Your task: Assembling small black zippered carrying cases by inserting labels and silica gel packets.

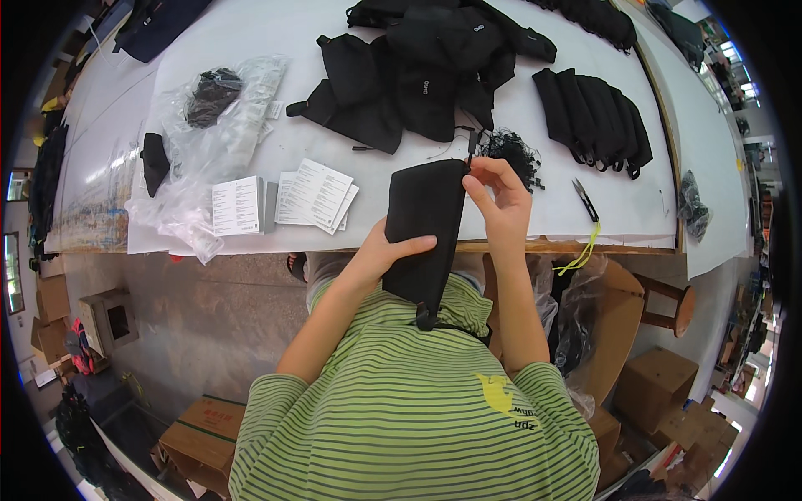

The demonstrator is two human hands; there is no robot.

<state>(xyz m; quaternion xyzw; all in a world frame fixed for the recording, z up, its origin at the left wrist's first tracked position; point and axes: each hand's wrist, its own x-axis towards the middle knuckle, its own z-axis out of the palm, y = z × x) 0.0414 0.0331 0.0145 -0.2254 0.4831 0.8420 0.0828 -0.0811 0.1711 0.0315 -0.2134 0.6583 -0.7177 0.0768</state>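
Observation:
A flat black fabric pouch (423, 209) is held over the table's front edge, with a small loop at its lower end. My left hand (380, 257) grips its left side, thumb lying across the front and the other fingers hidden behind. At the upper right corner, the thumb and forefinger of my right hand (501, 196) are pinched together, the remaining fingers curled. A short black strip (474, 144) sticks up from that corner. Just beyond my right hand lies a tangled heap of thin black cords (510, 150).
Black pouches form a big pile (434, 58) at the back and an overlapping row (593, 121) at right. Thread snips (586, 200) with a yellow cord lie near the front edge. Left are printed white cards (316, 194) and clear plastic bags (238, 125). A cardboard box (656, 376) stands below.

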